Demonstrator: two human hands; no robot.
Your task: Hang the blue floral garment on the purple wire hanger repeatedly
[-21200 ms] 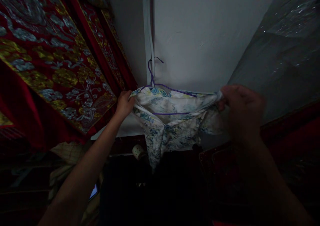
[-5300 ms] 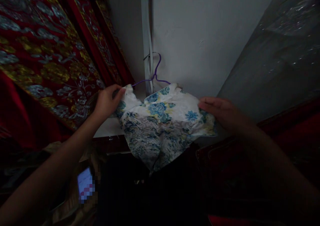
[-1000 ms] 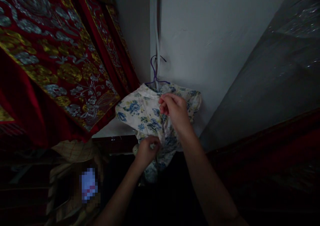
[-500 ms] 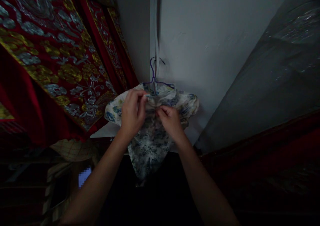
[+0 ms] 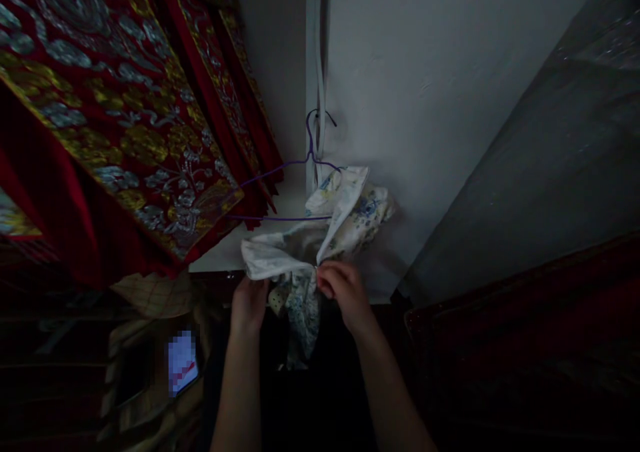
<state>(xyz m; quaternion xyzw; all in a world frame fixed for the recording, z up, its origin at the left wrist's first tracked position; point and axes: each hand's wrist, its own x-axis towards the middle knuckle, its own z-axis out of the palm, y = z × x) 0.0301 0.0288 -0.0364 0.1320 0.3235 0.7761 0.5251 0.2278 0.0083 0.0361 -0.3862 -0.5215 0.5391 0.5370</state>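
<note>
A white floral shirt (image 5: 367, 209) with blue flowers hangs by its right shoulder from a thin purple hanger (image 5: 280, 165). Its left shoulder is off the wire and droops below, leaving that side of the hanger bare. My left hand (image 5: 249, 303) is closed at the drooping left part, its fingertips partly hidden by the cloth. With bent fingers, my right hand (image 5: 345, 292) pinches the shirt's front edge at the middle. The lower part of the shirt bunches and dangles between both hands.
Red cloth (image 5: 145, 125) embroidered in gold and silver hangs at left, close to the hanger's bare end. Behind is a pale wall (image 5: 410, 105) with a white strip (image 5: 320, 52). A lit screen (image 5: 183, 362) lies at lower left; grey sheeting (image 5: 540, 172) covers the right.
The shirt's left shoulder has come off the hanger and dropped. Both hands have moved down with the cloth, and the hanger's left arm and bottom bar now show.
</note>
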